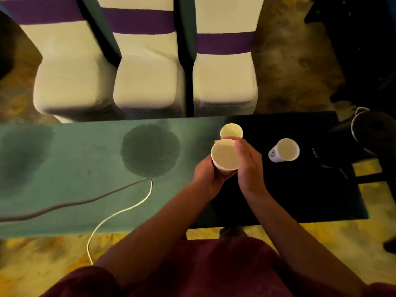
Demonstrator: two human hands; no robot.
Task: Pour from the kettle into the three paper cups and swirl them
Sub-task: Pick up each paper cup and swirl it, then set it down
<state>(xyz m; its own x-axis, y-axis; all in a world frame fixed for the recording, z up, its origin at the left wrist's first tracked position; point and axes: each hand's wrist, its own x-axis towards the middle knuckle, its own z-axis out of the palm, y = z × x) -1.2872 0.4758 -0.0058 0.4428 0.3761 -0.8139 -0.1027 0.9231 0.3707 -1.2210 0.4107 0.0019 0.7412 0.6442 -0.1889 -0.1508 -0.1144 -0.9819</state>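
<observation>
1. The green table (64, 159) spans the view; a dark mat (300, 200) covers its right end.
2. The kettle (368, 133), dark and cropped at about 3 o'clock, sits beyond the mat's edge, well apart from both hands.
3. Left hand (205, 176) wraps the held cup (225, 155) from below; right hand (250, 166) lies against its side, fingers nearly straight.
4. Judged step: swirling this cup. Next calls for setting it down upright and taking another.
5. The far cup (231, 130) stands at 12 o'clock just behind; the right cup (285, 150) at 3 o'clock.
6. Contents look pale; liquid level possibly present, too blurred to confirm.
</observation>
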